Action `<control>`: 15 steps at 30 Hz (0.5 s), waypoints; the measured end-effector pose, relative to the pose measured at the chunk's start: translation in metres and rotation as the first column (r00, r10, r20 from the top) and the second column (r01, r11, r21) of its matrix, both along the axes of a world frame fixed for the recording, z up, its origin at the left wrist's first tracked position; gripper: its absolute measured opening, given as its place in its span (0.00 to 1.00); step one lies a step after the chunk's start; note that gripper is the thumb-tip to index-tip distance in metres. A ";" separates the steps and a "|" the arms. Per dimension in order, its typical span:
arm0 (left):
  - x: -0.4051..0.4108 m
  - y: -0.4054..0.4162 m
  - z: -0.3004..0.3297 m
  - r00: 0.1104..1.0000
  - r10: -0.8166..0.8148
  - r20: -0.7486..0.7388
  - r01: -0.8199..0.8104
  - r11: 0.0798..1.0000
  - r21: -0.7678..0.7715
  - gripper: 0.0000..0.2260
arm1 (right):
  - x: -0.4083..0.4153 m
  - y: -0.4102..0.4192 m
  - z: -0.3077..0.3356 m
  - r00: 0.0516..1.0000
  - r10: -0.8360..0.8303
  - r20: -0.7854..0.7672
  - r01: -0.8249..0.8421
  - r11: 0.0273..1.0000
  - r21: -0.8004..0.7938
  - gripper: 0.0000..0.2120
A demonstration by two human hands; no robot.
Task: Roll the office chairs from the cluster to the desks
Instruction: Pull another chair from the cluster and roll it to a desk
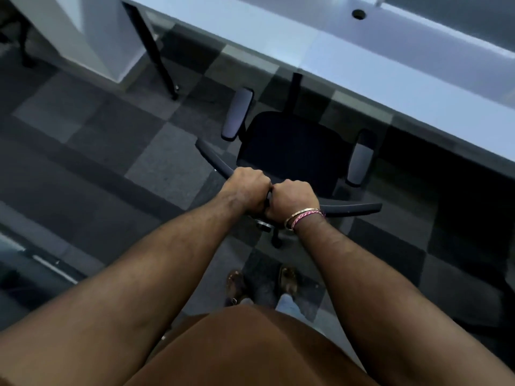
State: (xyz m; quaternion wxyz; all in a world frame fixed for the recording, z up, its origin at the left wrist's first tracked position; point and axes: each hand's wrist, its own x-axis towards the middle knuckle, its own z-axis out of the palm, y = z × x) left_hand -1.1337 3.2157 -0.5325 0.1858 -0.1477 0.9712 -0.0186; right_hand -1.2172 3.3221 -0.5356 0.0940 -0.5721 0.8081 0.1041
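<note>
A black office chair (292, 146) with grey armrests stands in front of me, its seat facing the long white desk (362, 73). Both of my hands grip the top edge of its backrest, side by side and touching. My left hand (246, 190) has its fingers curled over the rim. My right hand (292, 200), with bracelets on the wrist, curls over the rim just beside it. The chair's front edge sits close to the desk's edge. One castor (276, 242) shows below my hands.
A black desk leg (156, 51) slants down at the upper left, beside a white pillar (92, 37). A second desk leg (295, 90) stands just beyond the seat. The floor is grey checkered carpet tile (167, 168). My shoes (262, 285) are behind the chair.
</note>
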 end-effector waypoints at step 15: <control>0.009 0.002 0.000 0.922 0.385 0.039 -0.383 0.922 -0.060 0.12 | -0.022 -0.037 -0.002 0.923 0.382 0.042 -0.381 0.924 -0.035 0.17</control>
